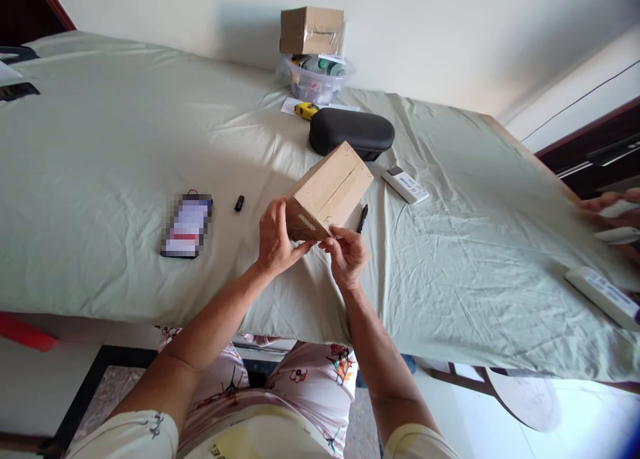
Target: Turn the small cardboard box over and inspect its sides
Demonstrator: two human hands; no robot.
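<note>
A brown cardboard box (333, 189) is tilted above the cloth-covered table, its seamed face turned up and a printed mark on its near end. My left hand (276, 240) grips the box's near left corner, fingers along the side and thumb under the near end. At the near right corner, my right hand (346, 251) pinches the box's edge between thumb and fingertips. A black pen (363, 219) lies just right of the box. Left of my left hand is a small black cap-like piece (239, 203).
A phone (187, 225) lies to the left. Behind the box are a black case (351, 131), a yellow tape measure (306, 110) and a plastic tub (317, 82) under another box (311, 31). White packs (406, 185) lie rightward; another person's hand (607, 202) shows at the right edge.
</note>
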